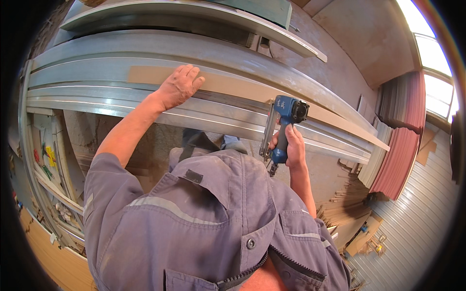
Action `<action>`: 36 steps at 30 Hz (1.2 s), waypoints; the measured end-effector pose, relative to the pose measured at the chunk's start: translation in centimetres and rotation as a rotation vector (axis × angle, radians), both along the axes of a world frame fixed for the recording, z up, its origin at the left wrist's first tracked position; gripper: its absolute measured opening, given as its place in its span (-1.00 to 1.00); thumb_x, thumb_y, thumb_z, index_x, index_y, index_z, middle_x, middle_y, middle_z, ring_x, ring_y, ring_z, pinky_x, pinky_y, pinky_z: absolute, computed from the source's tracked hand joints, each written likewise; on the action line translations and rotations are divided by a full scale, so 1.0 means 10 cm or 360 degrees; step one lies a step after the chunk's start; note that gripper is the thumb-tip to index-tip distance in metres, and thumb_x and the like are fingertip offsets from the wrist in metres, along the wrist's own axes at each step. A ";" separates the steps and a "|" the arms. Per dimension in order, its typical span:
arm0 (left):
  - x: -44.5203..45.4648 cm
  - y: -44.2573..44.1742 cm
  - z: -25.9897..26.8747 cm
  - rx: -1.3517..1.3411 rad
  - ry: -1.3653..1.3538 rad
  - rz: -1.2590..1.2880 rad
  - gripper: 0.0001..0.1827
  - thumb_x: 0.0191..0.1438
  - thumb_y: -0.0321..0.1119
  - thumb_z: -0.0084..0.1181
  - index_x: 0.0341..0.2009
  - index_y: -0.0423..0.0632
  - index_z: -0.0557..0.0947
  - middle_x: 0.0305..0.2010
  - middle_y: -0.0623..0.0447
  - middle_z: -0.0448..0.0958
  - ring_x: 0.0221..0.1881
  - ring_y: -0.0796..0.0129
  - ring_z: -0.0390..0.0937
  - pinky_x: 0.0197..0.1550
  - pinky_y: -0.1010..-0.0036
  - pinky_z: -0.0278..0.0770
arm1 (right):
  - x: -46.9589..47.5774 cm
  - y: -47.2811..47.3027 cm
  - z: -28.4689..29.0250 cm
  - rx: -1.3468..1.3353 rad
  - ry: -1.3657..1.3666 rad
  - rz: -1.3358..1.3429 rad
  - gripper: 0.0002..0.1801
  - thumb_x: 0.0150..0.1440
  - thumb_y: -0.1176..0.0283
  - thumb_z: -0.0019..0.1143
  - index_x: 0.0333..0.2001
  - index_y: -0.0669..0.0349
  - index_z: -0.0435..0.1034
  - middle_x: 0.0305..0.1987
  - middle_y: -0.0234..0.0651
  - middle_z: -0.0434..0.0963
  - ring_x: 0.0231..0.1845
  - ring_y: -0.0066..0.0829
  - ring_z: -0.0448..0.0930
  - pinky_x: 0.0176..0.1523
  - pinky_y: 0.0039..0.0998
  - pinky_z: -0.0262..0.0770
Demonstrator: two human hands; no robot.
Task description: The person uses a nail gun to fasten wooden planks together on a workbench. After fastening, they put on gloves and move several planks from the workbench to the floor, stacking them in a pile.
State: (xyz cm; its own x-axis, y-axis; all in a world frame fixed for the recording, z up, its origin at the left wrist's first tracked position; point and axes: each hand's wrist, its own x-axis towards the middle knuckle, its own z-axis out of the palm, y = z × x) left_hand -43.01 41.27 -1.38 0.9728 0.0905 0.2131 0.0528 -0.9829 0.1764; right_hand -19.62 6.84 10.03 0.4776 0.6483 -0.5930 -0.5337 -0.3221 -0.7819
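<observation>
My left hand (178,87) lies palm down across a long, thin tan wooden strip (240,89), its fingers stretched towards the strip's far edge and the thumb apart. The strip runs along the metal bed (94,69) of a machine or bench, from left of this hand to beyond the bed's right part. My right hand (295,145) grips the handle of a blue and black pneumatic nailer (285,105). The nailer's head is up by the strip's near edge; whether its nose touches the wood cannot be told. At the handle's base sits an air hose fitting (272,169).
Beyond the bed runs a long raised rail (204,12) with a green housing (262,11). Stacked red and grey boards (395,160) stand right. Thin wood offcuts (346,196) lie low right. A shelf with hand tools (49,156) is at left, above a wood-grain panel (47,247).
</observation>
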 end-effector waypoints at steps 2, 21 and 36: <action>0.08 -0.06 -0.02 -0.0013 -0.0029 -0.0032 -0.66 0.20 -0.39 0.09 0.09 -0.06 0.56 0.20 -0.24 0.46 0.27 -0.16 0.42 0.36 0.03 0.40 | 0.06 0.09 -0.02 -0.0003 -0.0036 0.0003 -0.56 0.47 0.08 -0.05 0.12 0.26 0.36 -0.47 -0.21 0.51 -0.47 -0.36 0.58 -0.32 -0.37 0.55; -1.04 0.75 0.08 0.0053 0.0011 0.0198 -0.43 0.05 -0.54 0.25 0.20 -0.09 0.48 0.25 -0.16 0.46 0.27 -0.14 0.45 0.34 0.07 0.44 | 0.01 0.37 0.01 -0.0046 -0.0023 0.0227 -0.41 0.45 0.00 -0.03 0.21 0.35 0.33 -0.47 -0.19 0.52 -0.46 -0.35 0.58 -0.25 -0.31 0.57; -0.72 0.56 0.03 -0.0059 -0.0107 0.0154 -0.25 -0.11 -0.60 0.37 0.25 -0.08 0.47 0.22 -0.11 0.51 0.26 -0.09 0.48 0.34 0.09 0.44 | -0.09 0.35 0.08 -0.0031 0.0037 0.0199 -0.50 0.44 0.06 0.01 0.17 0.29 0.34 -0.47 -0.22 0.51 -0.47 -0.39 0.58 -0.31 -0.35 0.56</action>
State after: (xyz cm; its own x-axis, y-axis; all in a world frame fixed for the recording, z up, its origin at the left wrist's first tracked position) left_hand -50.17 46.90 -1.07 0.9429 0.1922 0.2721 0.1338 -0.9665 0.2191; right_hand -20.50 10.30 10.82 0.3794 0.6902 -0.6161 -0.5064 -0.4024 -0.7626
